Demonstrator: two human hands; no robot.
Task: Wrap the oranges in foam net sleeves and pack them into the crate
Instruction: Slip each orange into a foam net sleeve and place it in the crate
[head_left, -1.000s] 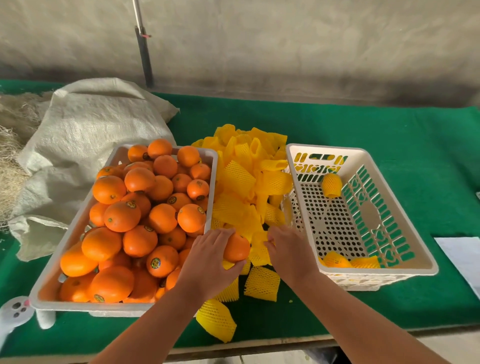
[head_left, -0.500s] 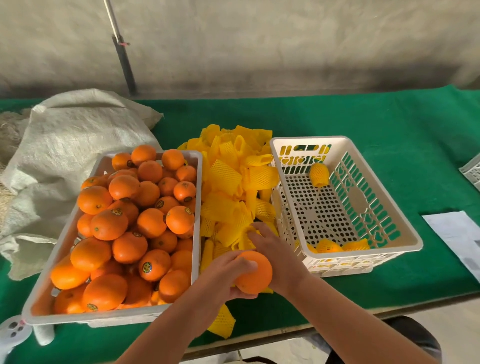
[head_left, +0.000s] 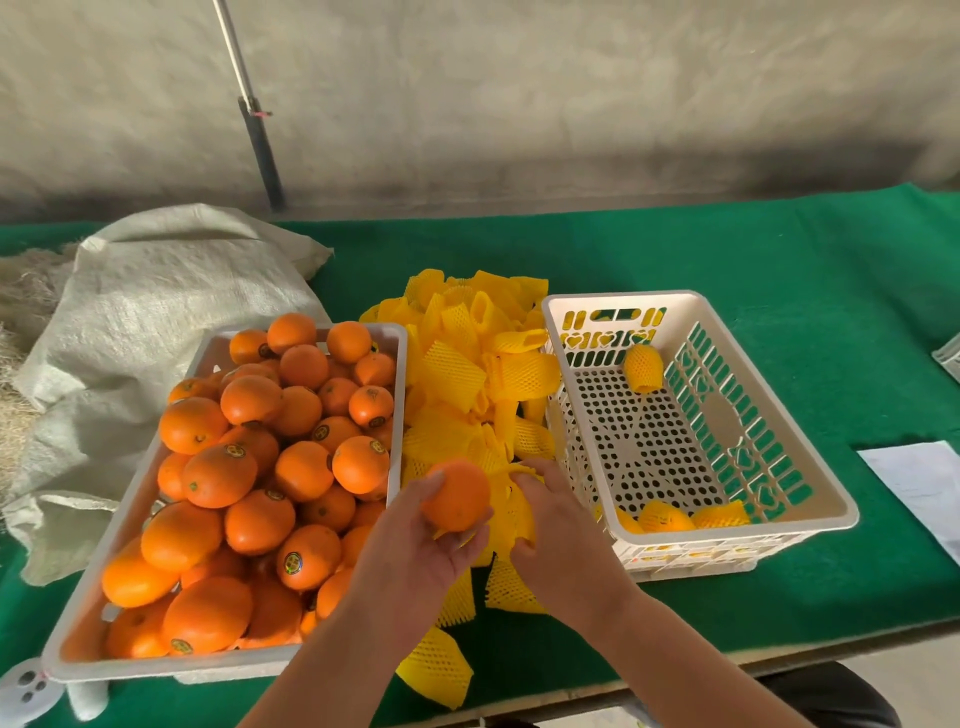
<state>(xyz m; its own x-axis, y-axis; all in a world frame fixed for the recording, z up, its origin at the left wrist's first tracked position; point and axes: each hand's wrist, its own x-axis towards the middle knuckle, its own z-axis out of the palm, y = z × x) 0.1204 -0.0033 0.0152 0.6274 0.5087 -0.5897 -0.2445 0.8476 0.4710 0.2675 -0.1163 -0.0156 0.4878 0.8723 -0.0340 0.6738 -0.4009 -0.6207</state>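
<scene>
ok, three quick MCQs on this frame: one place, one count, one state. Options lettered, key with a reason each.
1. Where does the pile of foam net sleeves lie?
A. between the orange tray and the crate
B. inside the crate
C. on the sack

2. How many wrapped oranges show in the crate?
A. none
B. three
C. ten

3. What does the left hand hold?
A. a wrapped orange
B. nothing
C. a bare orange

Key: 1 A, the pile lies between both containers; 2 B, one by the far wall, two at the near wall; 3 C, no net on it.
</scene>
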